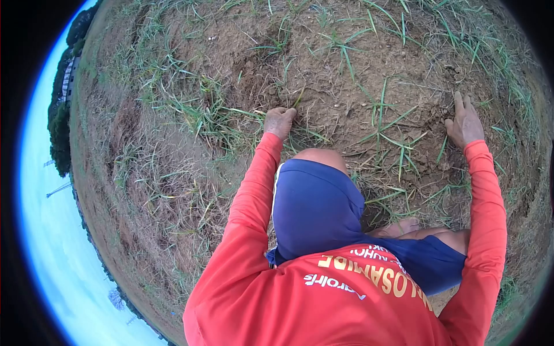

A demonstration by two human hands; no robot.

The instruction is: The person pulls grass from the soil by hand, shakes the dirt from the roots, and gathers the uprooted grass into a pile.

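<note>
My left hand (280,122) is closed, close to the soil, with its fingers bent together. A narrow yellow-green grass blade (298,99) sticks out from its fingertips; the rest is hidden by the hand. Long green leaves of a grassy clump (208,118) reach toward its left side. My right hand (464,122) rests on or just over the brown soil at the right, fingers stretched out and holding nothing visible. Between the hands grow thin-leaved green plants (379,118) in cracked, crumbly soil (337,112).
My bent knee in blue shorts (314,202) is close below my left hand. A bare foot (398,228) is on the ground under me. Dry straw and grass tufts (167,184) cover the field to the left. Trees (59,135) and sky lie at the far left.
</note>
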